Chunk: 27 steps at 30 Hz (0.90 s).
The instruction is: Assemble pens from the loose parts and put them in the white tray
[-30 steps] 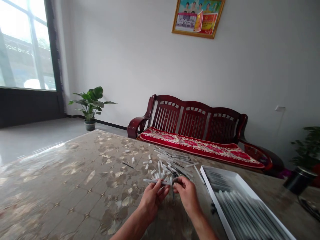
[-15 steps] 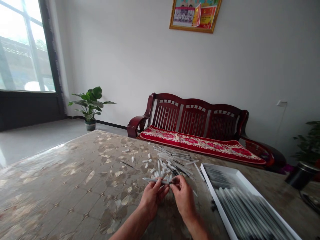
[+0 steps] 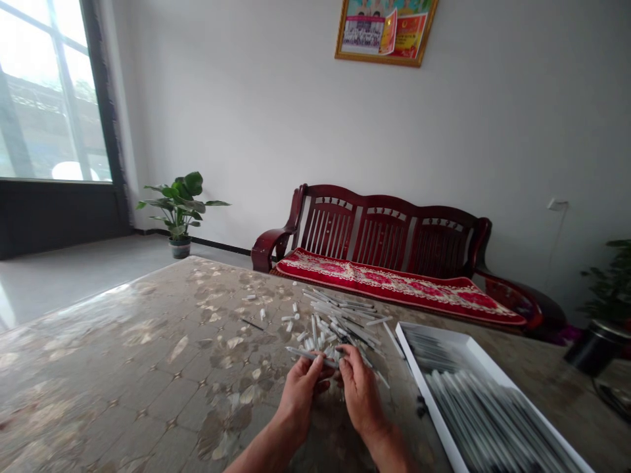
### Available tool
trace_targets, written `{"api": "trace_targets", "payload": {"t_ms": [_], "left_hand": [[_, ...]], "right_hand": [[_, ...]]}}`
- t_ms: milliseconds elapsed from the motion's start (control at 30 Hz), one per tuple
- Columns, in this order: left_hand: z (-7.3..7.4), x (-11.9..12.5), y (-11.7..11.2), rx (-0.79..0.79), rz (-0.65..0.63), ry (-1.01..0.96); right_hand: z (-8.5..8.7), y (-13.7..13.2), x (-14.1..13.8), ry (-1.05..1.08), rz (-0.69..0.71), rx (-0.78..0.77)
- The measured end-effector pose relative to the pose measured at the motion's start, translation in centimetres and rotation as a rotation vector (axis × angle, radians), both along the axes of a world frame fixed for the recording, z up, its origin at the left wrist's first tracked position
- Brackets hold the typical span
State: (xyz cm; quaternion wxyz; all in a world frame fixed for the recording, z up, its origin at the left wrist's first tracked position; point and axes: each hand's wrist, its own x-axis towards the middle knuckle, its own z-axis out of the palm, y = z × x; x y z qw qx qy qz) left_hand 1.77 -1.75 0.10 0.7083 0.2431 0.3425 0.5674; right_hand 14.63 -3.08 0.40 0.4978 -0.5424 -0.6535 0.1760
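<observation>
My left hand is closed around a slim grey pen, its pointed end sticking out to the left. The fingers of my right hand are closed at the pen's other end, which they partly hide. I cannot make out whether a cap or plug is in the right fingertips. Just beyond my hands lies a loose heap of short white caps and clear and grey pen barrels. A thin dark refill rests on the table to the left.
A white box filled with rows of grey pens stands on the right of the patterned table. Small black pieces lie against its left side. Behind are a wooden bench and a potted plant.
My right hand has shifted slightly and its fingers have moved around the pen's end. The pen now tilts a little more, right end lower. The view has moved slightly.
</observation>
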Motion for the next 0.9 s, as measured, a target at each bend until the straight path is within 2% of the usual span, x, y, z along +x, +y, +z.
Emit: {"api": "trace_targets", "payload": {"t_ms": [167, 333, 533, 633, 767, 900], "left_hand": [[0.2, 0.0, 0.1, -0.065, 0.053, -0.001], [0.3, 0.0, 0.1, -0.071, 0.047, -0.040], [0.3, 0.2, -0.2, -0.070, 0.021, -0.042], [0.4, 0.2, -0.1, -0.102, 0.039, -0.041], [0.6, -0.1, 0.4, -0.150, 0.104, -0.038], [1.0, -0.3, 0.6, -0.175, 0.104, -0.052]], "right_hand": [[0.2, -0.3, 0.3, 0.039, 0.024, -0.038], [0.5, -0.4, 0.3, -0.093, -0.037, -0.022], [0.6, -0.5, -0.3, -0.294, -0.134, -0.082], [1.4, -0.7, 0.1, -0.381, -0.162, -0.138], [3.4, -0.7, 3.3, -0.547, -0.197, -0.289], [4.7, -1.0, 8.3, -0.935, -0.239, -0.392]]}}
